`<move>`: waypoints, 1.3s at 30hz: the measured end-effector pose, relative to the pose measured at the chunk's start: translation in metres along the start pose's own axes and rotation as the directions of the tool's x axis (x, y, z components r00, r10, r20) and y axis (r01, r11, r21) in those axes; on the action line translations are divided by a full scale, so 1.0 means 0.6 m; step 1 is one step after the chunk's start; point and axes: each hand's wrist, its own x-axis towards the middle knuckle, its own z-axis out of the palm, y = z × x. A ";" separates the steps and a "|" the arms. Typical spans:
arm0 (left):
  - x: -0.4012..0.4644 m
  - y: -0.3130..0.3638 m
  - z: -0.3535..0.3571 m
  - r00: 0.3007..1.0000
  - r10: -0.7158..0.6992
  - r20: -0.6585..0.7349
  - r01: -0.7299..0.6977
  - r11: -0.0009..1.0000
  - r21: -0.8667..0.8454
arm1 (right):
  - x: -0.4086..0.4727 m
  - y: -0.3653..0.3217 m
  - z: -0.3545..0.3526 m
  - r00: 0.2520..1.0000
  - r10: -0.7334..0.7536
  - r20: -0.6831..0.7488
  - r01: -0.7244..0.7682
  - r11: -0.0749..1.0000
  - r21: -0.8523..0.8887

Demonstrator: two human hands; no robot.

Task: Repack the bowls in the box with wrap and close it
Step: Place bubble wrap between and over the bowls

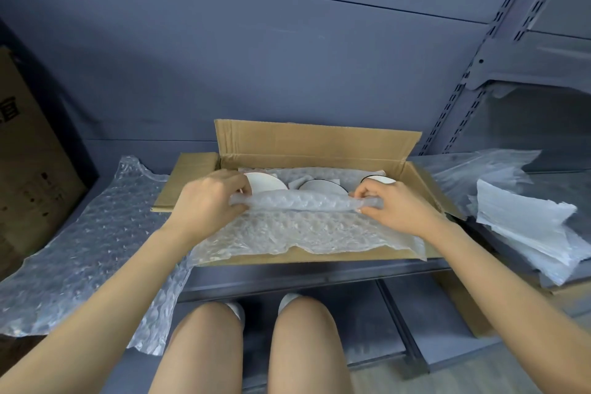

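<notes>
So, both your arms reach forward over your knees to the box (pixel 315 150). Your left hand (pixel 208 201) is curled, thumb under and fingers over, pinching the left end of the wrap (pixel 294 201); your right hand (pixel 393 205) pinches the right end the same way, knuckles up. Between them the wrap's edge is rolled into a long ridge along the box's near side, and the rest of the sheet drapes toward you over the front flap.

The box sits open on the shelf (pixel 287 275), its back flap upright and its side flaps spread out. Inside, 3 bowls (pixel 323 185) show in a row: white, with a thin dark rim, lying on more bubble wrap (the right one is mostly hidden behind your right hand).

A loose sheet (pixel 89 243) of bubble wrap lies left of the box, and white paper (pixel 524 227) is piled to the right. A carton (pixel 28 163) at far left bears dark print, too blurred to read.
</notes>
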 end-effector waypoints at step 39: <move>0.017 0.030 -0.024 0.994 -0.101 0.027 0.102 0.994 -0.032 | 0.003 -0.025 -0.010 0.993 -0.044 -0.107 0.046 0.999 0.020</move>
